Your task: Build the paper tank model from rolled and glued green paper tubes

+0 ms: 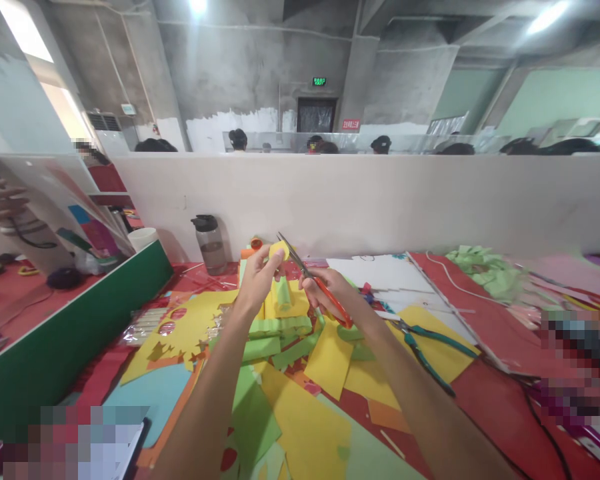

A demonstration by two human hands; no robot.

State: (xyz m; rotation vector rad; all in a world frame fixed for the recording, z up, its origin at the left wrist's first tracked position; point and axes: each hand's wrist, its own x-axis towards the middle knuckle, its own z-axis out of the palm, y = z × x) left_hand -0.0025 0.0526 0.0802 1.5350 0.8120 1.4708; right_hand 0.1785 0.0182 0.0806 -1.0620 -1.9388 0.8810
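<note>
Between the thumb and fingers of my left hand (261,275) is a small yellow paper piece (279,250) with a rounded edge. My right hand (330,291) grips red-handled scissors (325,290), their dark blades pointing up and left beside the yellow piece. The blades look parted; whether they touch the paper I cannot tell. Below both hands lie yellow paper sheets (330,357) and crinkled green paper strips (280,327). A yellow sheet with cut-out holes (180,320) spreads to the left of my left hand.
Teal-handled pliers (425,347) lie right of my right forearm. A water bottle (211,243) stands by the white partition (355,200). At left runs a green divider (80,333), with a co-worker's hand (0,200) beyond it. Crumpled light-green paper (485,270) sits at right.
</note>
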